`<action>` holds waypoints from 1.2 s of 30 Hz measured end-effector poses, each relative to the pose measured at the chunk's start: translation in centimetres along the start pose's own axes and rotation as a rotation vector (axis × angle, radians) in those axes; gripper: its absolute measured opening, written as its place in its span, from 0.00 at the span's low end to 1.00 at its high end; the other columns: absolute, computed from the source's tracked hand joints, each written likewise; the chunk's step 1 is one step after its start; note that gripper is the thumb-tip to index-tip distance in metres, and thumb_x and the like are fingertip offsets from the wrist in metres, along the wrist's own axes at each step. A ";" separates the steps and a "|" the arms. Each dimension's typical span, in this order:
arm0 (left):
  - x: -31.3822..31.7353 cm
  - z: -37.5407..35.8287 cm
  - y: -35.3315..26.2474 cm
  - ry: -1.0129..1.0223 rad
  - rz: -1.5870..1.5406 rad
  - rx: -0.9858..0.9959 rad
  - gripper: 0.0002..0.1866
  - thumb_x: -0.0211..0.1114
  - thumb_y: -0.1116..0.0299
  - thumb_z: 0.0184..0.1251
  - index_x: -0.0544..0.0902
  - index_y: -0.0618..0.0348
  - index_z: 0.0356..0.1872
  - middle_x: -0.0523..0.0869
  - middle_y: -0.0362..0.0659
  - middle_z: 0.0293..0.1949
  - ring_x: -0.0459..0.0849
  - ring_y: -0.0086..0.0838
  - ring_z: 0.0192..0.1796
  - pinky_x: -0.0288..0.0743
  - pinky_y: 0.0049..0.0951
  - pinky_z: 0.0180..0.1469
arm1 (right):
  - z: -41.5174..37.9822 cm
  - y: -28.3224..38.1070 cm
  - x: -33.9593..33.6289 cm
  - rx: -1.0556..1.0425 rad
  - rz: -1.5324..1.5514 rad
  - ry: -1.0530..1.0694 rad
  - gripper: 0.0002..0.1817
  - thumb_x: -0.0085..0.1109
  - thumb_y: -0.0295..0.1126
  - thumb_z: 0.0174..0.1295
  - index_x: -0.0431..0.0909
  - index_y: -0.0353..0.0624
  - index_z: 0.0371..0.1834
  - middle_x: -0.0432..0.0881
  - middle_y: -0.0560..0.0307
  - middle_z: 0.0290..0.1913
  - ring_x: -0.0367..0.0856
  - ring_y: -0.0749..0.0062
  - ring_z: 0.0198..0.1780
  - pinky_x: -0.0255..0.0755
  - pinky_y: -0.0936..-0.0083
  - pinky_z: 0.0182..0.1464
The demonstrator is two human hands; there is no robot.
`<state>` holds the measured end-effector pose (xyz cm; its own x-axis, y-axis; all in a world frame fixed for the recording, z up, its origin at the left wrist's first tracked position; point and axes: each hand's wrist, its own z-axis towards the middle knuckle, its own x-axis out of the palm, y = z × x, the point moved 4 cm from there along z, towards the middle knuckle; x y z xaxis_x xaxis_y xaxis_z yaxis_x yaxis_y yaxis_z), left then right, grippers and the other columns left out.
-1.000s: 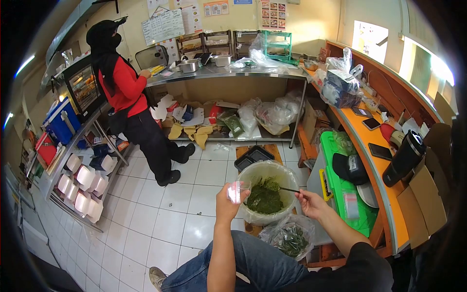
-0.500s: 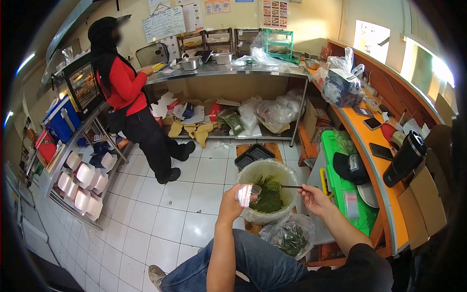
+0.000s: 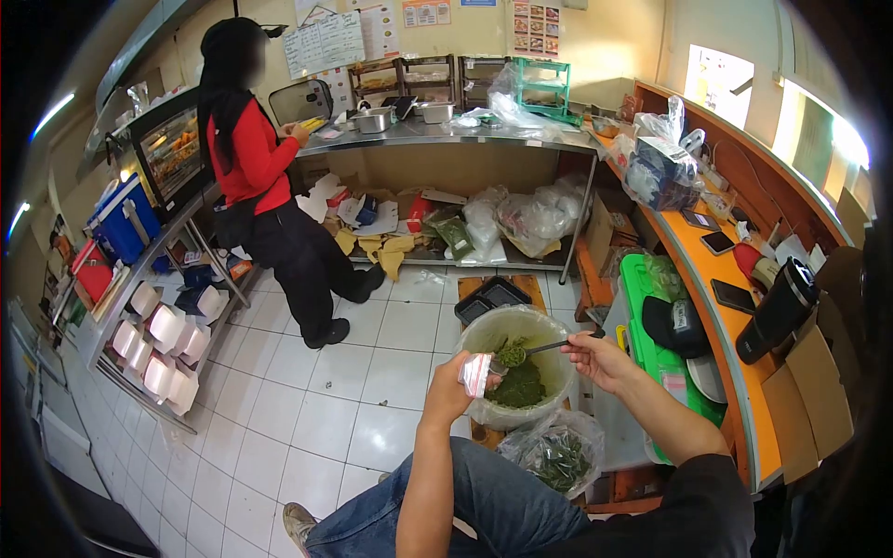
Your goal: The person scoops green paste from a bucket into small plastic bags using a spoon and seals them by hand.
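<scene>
Over a round tub [image 3: 562, 363] lined with clear plastic, on the tiled floor in front of the wearer, both bare hands are at work. The left hand [image 3: 450, 386] has its fingers closed around a small clear plastic packet [image 3: 477, 373] with red-and-white printing, too small to read, held above the tub's near left side. The right hand [image 3: 603, 361] pinches the dark handle of a spoon [image 3: 547, 347] in a narrow grip; its bowl carries a heap of green mixture just beside the packet, and more green mixture [image 3: 521, 386] lies in the tub below. Close to the tub, a clear bag [image 3: 558, 456] holds green leaves, and behind it sit black compartment trays [image 3: 493, 294]. To the right, a black cap [image 3: 677, 325] bears white lettering that cannot be made out, and a black tumbler [image 3: 777, 314] on the orange counter [image 3: 758, 377] has faint, unreadable marks. Three phones lie along that counter. On the back wall hang a white chart [image 3: 326, 45] filled with handwriting, an orange-and-white notice [image 3: 426, 12] and a poster [image 3: 536, 30] with rows of food pictures, their words all too small to read. At left, a person in a red top [image 3: 253, 153] stands at the steel table [image 3: 437, 136].
</scene>
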<state>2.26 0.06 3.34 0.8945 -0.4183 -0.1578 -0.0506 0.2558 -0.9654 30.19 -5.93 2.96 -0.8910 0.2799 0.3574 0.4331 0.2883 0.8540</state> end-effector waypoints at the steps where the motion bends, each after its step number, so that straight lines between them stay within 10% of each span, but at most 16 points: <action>1: 0.0 0.0 0.3 0.007 -0.020 -0.055 0.21 0.79 0.68 0.53 0.85 0.61 0.49 0.89 0.43 0.40 0.85 0.22 0.43 0.76 0.25 0.48 | -0.1 0.2 0.4 -0.014 -0.038 0.000 0.08 0.63 0.33 0.66 0.78 0.43 0.42 0.87 0.57 0.38 0.84 0.83 0.32 0.79 0.88 0.31; 24: 0.2 0.1 -0.1 -0.018 0.052 0.138 0.26 0.80 0.68 0.51 0.82 0.61 0.53 0.89 0.46 0.44 0.86 0.27 0.46 0.77 0.28 0.49 | -1.8 3.7 10.8 -0.332 -0.661 0.247 0.09 0.63 0.32 0.66 0.80 0.37 0.41 0.87 0.54 0.35 0.86 0.76 0.32 0.79 0.79 0.32; 28: 0.2 0.2 0.1 -0.025 0.034 0.119 0.25 0.79 0.72 0.51 0.81 0.61 0.52 0.88 0.45 0.45 0.86 0.27 0.47 0.78 0.28 0.51 | -3.6 5.4 13.2 -0.590 -0.949 0.374 0.06 0.64 0.29 0.63 0.84 0.39 0.40 0.87 0.55 0.35 0.86 0.72 0.31 0.77 0.75 0.33; 30: 0.1 0.3 0.2 -0.040 -0.063 0.122 0.22 0.77 0.76 0.51 0.80 0.60 0.49 0.87 0.43 0.44 0.85 0.26 0.46 0.78 0.27 0.50 | -4.9 6.2 14.2 -1.094 -1.253 0.519 0.07 0.67 0.31 0.60 0.84 0.44 0.39 0.86 0.56 0.35 0.85 0.62 0.35 0.77 0.70 0.36; 36: 0.0 0.5 0.9 -0.035 -0.122 0.131 0.19 0.77 0.75 0.53 0.80 0.62 0.46 0.86 0.41 0.41 0.84 0.24 0.44 0.77 0.26 0.50 | -6.0 6.3 14.3 -1.143 -1.246 0.644 0.06 0.65 0.33 0.60 0.83 0.47 0.39 0.84 0.59 0.39 0.83 0.57 0.40 0.76 0.67 0.40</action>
<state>2.44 0.68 2.62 0.9054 -0.4233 -0.0312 0.1158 0.3170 -0.9413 19.36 -5.58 15.75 -0.6133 -0.0253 -0.7894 -0.5079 -0.7528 0.4187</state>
